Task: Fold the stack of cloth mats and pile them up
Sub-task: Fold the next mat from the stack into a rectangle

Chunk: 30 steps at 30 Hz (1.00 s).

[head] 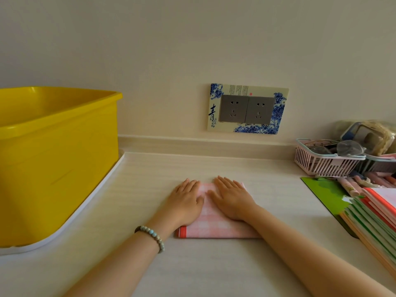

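A folded pink-and-white checked cloth mat [216, 226] with an orange-red edge lies flat on the pale table [214, 266], in the middle. My left hand [185, 202] presses flat on its left half, fingers straight and pointing away from me. A beaded bracelet sits on that wrist. My right hand [231, 199] presses flat on the right half, fingers straight too. The two hands lie side by side, almost touching. They hide most of the mat's top.
A big yellow plastic tub [57, 151] stands on a white tray [90, 207] at the left. At the right lie a green mat [327, 196], a stack of notebooks [377, 219] and a pink basket [325, 161] of small items. A double wall socket [247, 109] is behind.
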Each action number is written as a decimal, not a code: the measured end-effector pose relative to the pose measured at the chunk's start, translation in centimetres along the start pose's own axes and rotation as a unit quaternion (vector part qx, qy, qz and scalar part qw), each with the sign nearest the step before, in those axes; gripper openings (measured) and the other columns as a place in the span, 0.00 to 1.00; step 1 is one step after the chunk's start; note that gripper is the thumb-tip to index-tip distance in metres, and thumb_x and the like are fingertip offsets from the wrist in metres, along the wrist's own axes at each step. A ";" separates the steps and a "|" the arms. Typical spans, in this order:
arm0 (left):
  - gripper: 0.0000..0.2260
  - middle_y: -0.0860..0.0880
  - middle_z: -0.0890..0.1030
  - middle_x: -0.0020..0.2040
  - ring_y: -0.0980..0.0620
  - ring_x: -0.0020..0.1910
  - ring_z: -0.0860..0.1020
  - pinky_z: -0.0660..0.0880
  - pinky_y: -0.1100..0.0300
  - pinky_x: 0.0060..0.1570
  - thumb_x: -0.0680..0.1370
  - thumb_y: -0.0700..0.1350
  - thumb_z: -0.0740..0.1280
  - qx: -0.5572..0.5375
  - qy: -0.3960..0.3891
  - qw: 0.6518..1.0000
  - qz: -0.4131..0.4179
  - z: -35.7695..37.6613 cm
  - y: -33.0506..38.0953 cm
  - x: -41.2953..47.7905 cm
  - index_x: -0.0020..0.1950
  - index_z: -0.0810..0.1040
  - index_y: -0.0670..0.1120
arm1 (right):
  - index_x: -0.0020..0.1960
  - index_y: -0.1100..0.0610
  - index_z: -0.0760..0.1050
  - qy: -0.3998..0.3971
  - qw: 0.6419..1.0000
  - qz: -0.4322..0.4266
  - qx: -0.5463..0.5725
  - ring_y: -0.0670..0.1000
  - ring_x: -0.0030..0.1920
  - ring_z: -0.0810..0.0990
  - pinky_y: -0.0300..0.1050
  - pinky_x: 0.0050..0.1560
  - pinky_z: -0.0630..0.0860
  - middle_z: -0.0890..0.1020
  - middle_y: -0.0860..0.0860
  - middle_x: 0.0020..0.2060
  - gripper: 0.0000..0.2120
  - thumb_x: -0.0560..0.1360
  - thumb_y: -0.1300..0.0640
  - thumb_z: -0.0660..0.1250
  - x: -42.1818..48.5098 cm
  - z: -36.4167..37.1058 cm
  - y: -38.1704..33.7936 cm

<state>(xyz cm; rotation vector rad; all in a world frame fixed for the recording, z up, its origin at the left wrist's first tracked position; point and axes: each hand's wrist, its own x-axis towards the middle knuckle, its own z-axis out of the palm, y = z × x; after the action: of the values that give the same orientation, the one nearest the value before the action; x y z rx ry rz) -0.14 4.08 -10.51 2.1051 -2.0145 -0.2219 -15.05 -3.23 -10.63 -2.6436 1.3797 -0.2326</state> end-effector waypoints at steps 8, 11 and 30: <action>0.25 0.52 0.47 0.78 0.55 0.76 0.43 0.41 0.59 0.73 0.83 0.52 0.46 -0.011 0.002 1.000 -0.003 0.0 0.0 -0.1 0.78 0.46 0.47 | 0.77 0.52 0.48 -0.009 0.998 0.051 0.019 0.46 0.76 0.47 0.44 0.74 0.42 0.50 0.47 0.77 0.34 0.77 0.34 0.45 -1.7 -0.9 3.7; 0.24 0.53 0.48 0.78 0.56 0.76 0.44 0.42 0.59 0.73 0.83 0.52 0.47 -0.030 0.014 0.999 -0.003 0.1 -0.2 -0.1 0.78 0.48 0.48 | 0.77 0.53 0.46 -0.018 0.998 0.065 0.018 0.46 0.76 0.47 0.45 0.74 0.42 0.49 0.47 0.77 0.35 0.77 0.34 0.44 -2.2 -1.1 4.3; 0.43 0.46 0.49 0.78 0.49 0.77 0.48 0.46 0.53 0.74 0.73 0.71 0.50 -0.091 0.015 0.994 -0.051 0.3 -2.0 -4.3 0.78 0.39 0.48 | 0.64 0.61 0.73 -0.102 0.797 0.250 0.540 0.54 0.55 0.76 0.49 0.52 0.75 0.75 0.57 0.59 0.20 0.73 0.58 0.70 -7.5 -8.4 4.0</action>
<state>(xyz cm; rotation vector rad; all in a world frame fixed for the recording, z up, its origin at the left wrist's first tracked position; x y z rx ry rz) 1.53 8.44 -11.53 2.0847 -1.7969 -0.3738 -24.27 0.18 -3.74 -1.2839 1.2448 -0.4661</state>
